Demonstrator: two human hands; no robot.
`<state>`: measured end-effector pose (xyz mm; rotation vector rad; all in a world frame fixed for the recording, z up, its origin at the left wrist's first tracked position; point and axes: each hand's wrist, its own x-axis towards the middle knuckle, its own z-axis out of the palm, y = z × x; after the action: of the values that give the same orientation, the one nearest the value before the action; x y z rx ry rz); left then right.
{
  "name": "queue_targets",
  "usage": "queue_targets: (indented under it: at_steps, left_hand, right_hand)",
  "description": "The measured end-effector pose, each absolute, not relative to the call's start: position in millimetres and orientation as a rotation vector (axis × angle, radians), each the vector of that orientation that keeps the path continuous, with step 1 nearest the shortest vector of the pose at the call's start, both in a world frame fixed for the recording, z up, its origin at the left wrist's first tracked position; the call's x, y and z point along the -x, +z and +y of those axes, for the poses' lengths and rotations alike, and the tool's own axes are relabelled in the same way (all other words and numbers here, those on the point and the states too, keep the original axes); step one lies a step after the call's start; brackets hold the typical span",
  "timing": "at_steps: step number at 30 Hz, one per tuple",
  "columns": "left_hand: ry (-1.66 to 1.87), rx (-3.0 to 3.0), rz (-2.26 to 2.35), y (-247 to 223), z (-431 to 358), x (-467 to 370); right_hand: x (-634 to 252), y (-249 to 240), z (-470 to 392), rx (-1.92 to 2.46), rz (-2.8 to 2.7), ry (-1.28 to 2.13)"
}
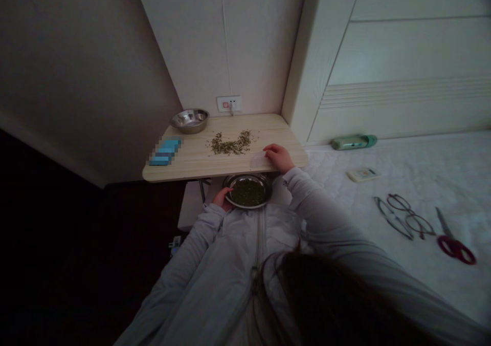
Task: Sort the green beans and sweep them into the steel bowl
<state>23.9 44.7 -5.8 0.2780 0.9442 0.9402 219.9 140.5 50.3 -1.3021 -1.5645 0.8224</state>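
Observation:
My left hand (223,199) grips the left rim of a round metal bowl (267,195) just below the table's front edge. Small green-brown bits fill the bowl's bottom. My right hand (279,157) is over the right front part of the light wooden table (192,167), its fingers curled around the edge of a thin, clear, pale piece (258,160) that is hard to make out. Left of that hand, loose green-brown bits (230,147) lie scattered on the tabletop in a rough U shape.
A second metal bowl (190,121) stands at the table's back left, with a blurred blue object (165,152) in front. On the white bed at right lie a green bottle (353,142), a pale remote-like item (363,174), glasses (420,223) and red-handled scissors (456,249).

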Motion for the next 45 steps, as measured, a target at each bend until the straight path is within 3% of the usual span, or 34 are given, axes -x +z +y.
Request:
queue_targets:
  at_steps: [45]
  left_hand:
    - [0.959, -0.283, 0.944, -7, 44, -23]
  right_hand:
    - [-220, 51, 137, 1.297, -1.545, 0.792]
